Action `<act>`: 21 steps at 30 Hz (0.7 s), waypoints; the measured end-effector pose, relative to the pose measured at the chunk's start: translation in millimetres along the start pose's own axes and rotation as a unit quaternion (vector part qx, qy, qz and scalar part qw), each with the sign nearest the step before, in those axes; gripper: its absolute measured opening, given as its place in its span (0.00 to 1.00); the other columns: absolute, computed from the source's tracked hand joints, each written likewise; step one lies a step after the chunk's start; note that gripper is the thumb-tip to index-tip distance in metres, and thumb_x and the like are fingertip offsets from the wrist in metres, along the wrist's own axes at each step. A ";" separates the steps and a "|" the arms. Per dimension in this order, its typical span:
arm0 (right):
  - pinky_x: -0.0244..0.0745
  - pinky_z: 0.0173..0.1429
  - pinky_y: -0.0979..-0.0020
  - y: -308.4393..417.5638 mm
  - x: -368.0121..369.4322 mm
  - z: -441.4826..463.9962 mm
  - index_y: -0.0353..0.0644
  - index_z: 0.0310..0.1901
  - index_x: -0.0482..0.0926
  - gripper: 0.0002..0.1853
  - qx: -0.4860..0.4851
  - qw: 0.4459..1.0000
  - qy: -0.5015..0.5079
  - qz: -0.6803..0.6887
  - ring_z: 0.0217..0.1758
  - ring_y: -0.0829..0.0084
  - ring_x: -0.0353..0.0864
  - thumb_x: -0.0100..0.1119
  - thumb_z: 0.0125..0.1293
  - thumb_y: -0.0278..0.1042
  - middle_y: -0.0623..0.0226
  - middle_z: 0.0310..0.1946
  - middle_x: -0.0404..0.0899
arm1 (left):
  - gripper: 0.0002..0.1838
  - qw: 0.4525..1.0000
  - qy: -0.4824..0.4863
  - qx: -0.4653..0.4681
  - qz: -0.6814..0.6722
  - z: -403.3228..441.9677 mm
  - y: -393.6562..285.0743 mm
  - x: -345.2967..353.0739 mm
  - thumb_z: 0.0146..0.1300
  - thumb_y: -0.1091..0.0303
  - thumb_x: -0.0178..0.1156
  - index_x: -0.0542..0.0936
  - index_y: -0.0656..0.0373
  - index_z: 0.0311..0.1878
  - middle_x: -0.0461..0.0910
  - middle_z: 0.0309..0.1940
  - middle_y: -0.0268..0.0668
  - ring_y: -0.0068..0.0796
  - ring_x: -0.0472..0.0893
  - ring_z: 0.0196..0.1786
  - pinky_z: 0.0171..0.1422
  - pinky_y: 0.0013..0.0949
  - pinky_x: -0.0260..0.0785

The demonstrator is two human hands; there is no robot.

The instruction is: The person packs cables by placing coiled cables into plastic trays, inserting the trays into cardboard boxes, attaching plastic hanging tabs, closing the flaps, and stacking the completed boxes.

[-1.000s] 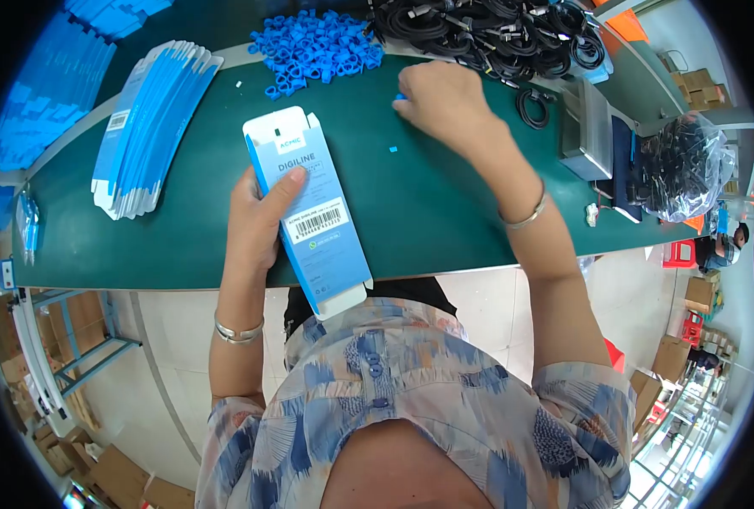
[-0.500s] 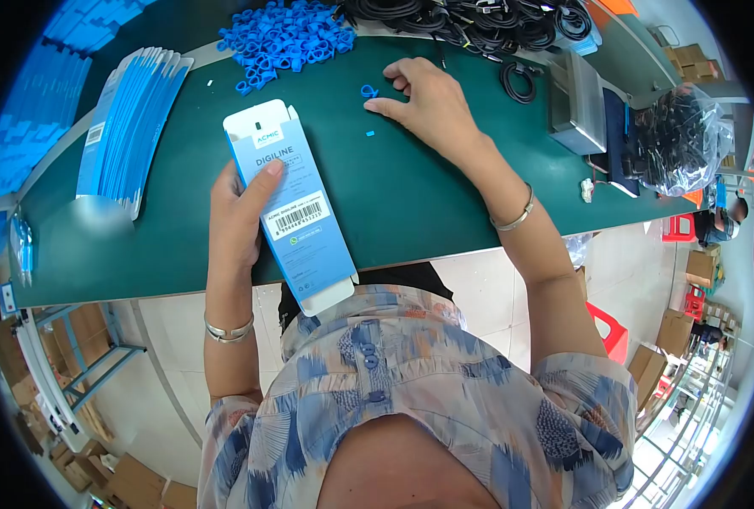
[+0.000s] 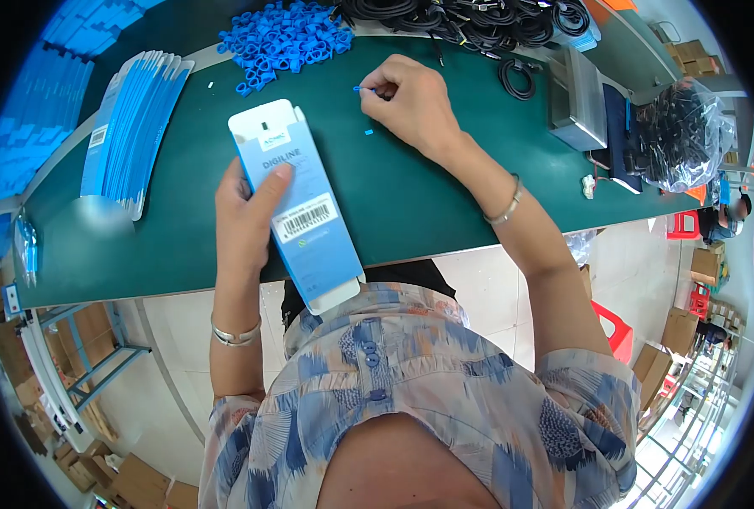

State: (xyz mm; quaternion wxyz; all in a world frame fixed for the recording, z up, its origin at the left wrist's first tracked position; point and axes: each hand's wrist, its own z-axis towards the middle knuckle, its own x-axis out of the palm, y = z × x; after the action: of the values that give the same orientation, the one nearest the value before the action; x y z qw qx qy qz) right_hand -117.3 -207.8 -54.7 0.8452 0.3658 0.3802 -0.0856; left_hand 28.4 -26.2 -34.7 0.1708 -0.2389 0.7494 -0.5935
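My left hand (image 3: 243, 222) grips a flat blue-and-white carton (image 3: 316, 254) from its left side, thumb on the printed face. The carton is tilted, white end flaps showing at top and bottom, with a barcode label on its lower half. Over the table, my right hand (image 3: 415, 102) has its fingers pinched on a small blue plastic ring clip (image 3: 357, 88); only a bit of the clip sticks out to the left of the fingertips. Beyond, a heap of similar blue clips (image 3: 288, 38) lies up and left of this hand.
A fanned stack of flat cartons (image 3: 131, 136) lies at left. Coiled black cables (image 3: 479, 21) pile up at the back, with one loose coil (image 3: 517, 79) nearer. At right are a metal box (image 3: 579, 102) and a clear bag of black items (image 3: 682, 140). A tiny blue scrap (image 3: 368, 132) lies mid-table.
My right hand has moved slightly left and its fingers have closed on the blue ring clip, which lay on the table between them. The carton has shifted slightly right in my left hand.
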 end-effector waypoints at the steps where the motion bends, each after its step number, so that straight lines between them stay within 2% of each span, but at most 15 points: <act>1: 0.71 0.32 0.74 18.6 -9.4 1.3 0.37 0.25 0.82 0.04 -0.007 0.999 -0.003 0.051 0.26 0.72 0.74 0.65 0.48 0.28 0.68 0.26 0.77 | 0.21 0.999 0.005 0.030 0.023 -4.2 -6.7 4.2 0.59 0.64 0.64 0.72 0.67 0.50 0.82 0.33 0.45 0.31 0.83 0.28 0.31 0.25 0.76; 4: 0.67 0.31 0.81 74.4 -36.5 -5.4 0.33 0.26 0.81 0.03 -0.018 0.978 -0.002 0.208 0.25 0.78 0.69 0.64 0.49 0.23 0.70 0.24 0.75 | 0.21 0.990 0.016 0.107 0.096 -25.9 -20.9 16.6 0.59 0.65 0.64 0.71 0.66 0.52 0.82 0.33 0.44 0.30 0.81 0.26 0.28 0.24 0.74; 5: 0.67 0.31 0.81 81.2 -38.1 -7.4 0.33 0.26 0.81 0.03 -0.017 0.977 -0.003 0.213 0.25 0.78 0.69 0.64 0.49 0.23 0.70 0.24 0.75 | 0.21 0.989 0.015 0.106 0.101 -30.9 -21.6 18.3 0.59 0.65 0.64 0.71 0.66 0.52 0.82 0.33 0.44 0.30 0.81 0.26 0.28 0.24 0.74; 9: 0.65 0.28 0.82 98.7 -47.5 -12.4 0.33 0.24 0.79 0.04 -0.008 0.987 0.008 0.161 0.23 0.80 0.68 0.65 0.47 0.23 0.70 0.23 0.75 | 0.24 0.944 0.009 0.242 0.223 -44.6 -24.0 27.1 0.58 0.68 0.64 0.70 0.67 0.55 0.82 0.31 0.43 0.29 0.79 0.22 0.24 0.25 0.70; 14: 0.64 0.24 0.82 107.2 -60.9 -29.1 0.33 0.22 0.79 0.04 -0.005 0.993 0.035 0.113 0.20 0.81 0.67 0.65 0.47 0.24 0.70 0.20 0.75 | 0.27 0.902 -0.015 0.307 0.304 -64.7 -13.7 33.8 0.58 0.70 0.63 0.68 0.69 0.59 0.81 0.29 0.42 0.28 0.76 0.19 0.22 0.26 0.66; 15: 0.64 0.24 0.82 108.6 -63.8 -30.7 0.33 0.22 0.79 0.04 -0.005 0.993 0.033 0.114 0.20 0.81 0.67 0.65 0.47 0.24 0.70 0.20 0.75 | 0.27 0.901 -0.014 0.309 0.305 -68.7 -12.6 35.4 0.58 0.70 0.63 0.68 0.69 0.59 0.81 0.29 0.42 0.28 0.76 0.19 0.22 0.26 0.66; 19: 0.63 0.23 0.82 113.9 -74.2 -35.6 0.33 0.20 0.80 0.05 0.092 0.965 0.127 0.209 0.19 0.82 0.66 0.65 0.46 0.25 0.69 0.18 0.76 | 0.30 0.855 -0.050 0.361 0.369 -84.1 -7.6 40.9 0.58 0.72 0.63 0.65 0.70 0.63 0.80 0.28 0.42 0.28 0.76 0.19 0.22 0.26 0.65; 21: 0.64 0.23 0.81 114.6 -74.3 -38.2 0.34 0.19 0.79 0.05 0.090 0.967 0.124 0.206 0.17 0.80 0.65 0.65 0.44 0.26 0.68 0.17 0.76 | 0.31 0.850 -0.046 0.369 0.373 -87.4 -4.4 38.8 0.58 0.72 0.63 0.65 0.70 0.63 0.80 0.28 0.42 0.28 0.76 0.19 0.22 0.26 0.65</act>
State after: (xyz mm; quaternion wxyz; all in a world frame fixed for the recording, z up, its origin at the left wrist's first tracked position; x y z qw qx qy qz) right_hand -142.8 -109.4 44.2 0.7545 0.5186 0.3890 0.1021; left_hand -50.2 21.9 -8.6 0.4893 0.1128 0.4990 -0.7063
